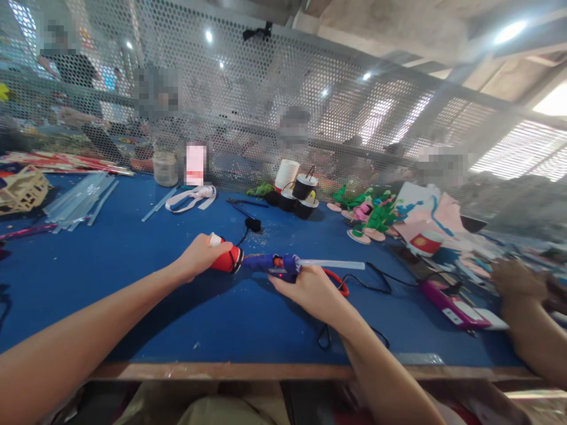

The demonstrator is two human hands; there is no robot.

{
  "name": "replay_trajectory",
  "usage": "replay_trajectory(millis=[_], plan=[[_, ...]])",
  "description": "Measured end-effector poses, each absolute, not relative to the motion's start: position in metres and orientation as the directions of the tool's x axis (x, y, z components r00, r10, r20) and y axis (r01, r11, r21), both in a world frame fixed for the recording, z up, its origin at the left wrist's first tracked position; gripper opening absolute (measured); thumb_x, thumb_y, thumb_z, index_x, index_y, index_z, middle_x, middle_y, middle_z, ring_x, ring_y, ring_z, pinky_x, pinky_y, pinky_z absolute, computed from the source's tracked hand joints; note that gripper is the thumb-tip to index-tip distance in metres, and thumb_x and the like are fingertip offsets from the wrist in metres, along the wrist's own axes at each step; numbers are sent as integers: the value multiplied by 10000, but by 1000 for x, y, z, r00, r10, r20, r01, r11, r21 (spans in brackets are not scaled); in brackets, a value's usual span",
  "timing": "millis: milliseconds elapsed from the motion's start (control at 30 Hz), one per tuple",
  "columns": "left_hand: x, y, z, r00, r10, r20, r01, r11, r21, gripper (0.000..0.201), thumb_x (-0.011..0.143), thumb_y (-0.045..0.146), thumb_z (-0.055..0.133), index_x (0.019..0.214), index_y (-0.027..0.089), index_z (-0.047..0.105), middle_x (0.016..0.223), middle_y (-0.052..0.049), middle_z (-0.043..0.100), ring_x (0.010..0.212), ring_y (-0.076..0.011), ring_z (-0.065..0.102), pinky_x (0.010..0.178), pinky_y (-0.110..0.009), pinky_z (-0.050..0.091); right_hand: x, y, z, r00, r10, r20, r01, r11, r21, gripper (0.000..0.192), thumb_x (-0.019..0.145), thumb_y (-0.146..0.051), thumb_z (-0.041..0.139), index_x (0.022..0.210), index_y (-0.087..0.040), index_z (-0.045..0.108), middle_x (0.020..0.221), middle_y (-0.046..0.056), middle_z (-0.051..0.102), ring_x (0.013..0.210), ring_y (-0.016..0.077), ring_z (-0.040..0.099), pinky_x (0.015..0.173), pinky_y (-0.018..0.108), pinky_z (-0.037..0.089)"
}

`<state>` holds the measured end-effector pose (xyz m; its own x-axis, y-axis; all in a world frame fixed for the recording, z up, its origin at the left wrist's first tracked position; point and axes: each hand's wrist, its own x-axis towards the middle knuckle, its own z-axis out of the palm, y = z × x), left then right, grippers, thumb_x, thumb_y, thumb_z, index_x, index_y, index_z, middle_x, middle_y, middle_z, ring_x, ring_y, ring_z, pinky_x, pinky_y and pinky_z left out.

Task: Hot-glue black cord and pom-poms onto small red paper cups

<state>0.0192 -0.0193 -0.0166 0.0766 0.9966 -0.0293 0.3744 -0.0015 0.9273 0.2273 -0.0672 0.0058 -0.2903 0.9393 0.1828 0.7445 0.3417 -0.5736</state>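
My left hand (201, 257) is wrapped round a small red paper cup (227, 260) lying tilted on its side, with a black band at its rim and something white at its other end. In my right hand (305, 287) is a blue hot glue gun (283, 265), its nozzle pointing left at the cup's black-edged end. I cannot tell whether the nozzle touches it. A clear glue stick (332, 264) sticks out of the back of the gun. Just beyond the cup lies a small black clump (253, 225) with a dark strand running towards the cup.
Glue sticks (80, 200), a jar (165, 169) and white ribbon (191, 198) lie at the back left. Several cups (305, 188) stand at the back middle. Green figures (372, 215), a purple power strip (456, 305) with cords and another person's hand (518, 280) are at right.
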Motion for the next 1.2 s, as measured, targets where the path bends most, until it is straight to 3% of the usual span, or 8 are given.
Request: replay_trajectory(millis=[233,800,1200], plan=[[20,-20,-15,74,996,-40,437,3,899,333,602,438,574,459,167,444,411,65,336,406,-71,261,423,-236,154,227,-62,9,-203,960,192,713,280,-643,191,701,-301,490,588,-160,553,399,-50,400,394,89,373,420,214,303],[20,-22,-12,116,993,-14,522,-49,852,347,642,442,518,454,182,384,423,59,322,415,-74,260,419,-237,156,223,-50,3,-209,955,211,668,297,-683,243,697,-275,487,492,-197,383,375,-46,392,376,99,401,406,218,316],[18,-21,-16,93,995,-28,481,-21,876,347,619,449,539,455,170,414,423,58,335,422,-73,269,418,-232,161,225,-54,5,-181,959,219,708,282,-648,211,674,-289,500,502,-175,455,398,-46,375,400,84,359,406,206,291]])
